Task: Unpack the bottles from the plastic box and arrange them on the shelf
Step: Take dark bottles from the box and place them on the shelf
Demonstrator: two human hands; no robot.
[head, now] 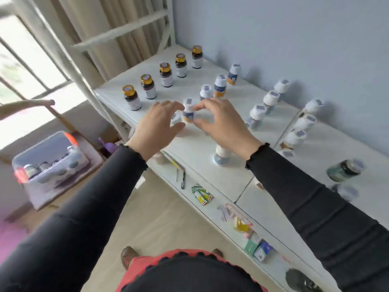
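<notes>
I'm setting a small white-capped, blue-and-orange-labelled bottle (188, 111) on the white shelf (195, 144); both hands, left (156, 125) and right (221, 121), look loose around it. Next, back to the clear plastic box (50, 159).

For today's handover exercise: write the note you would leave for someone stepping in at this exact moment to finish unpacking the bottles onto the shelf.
Left hand: open, fingers spread beside the small white-capped bottle, no clear grip.
Right hand: fingers curled around the same bottle from the other side; grip unclear through blur.
Done: five gold-capped brown bottles stand in a row on the shelf; white-capped bottles run in further rows toward the wall.
One dark jar lies on its side at the right.
Left: the plastic box, on the low stand to the left, holds more bottles; bring them over and line them up.
</notes>
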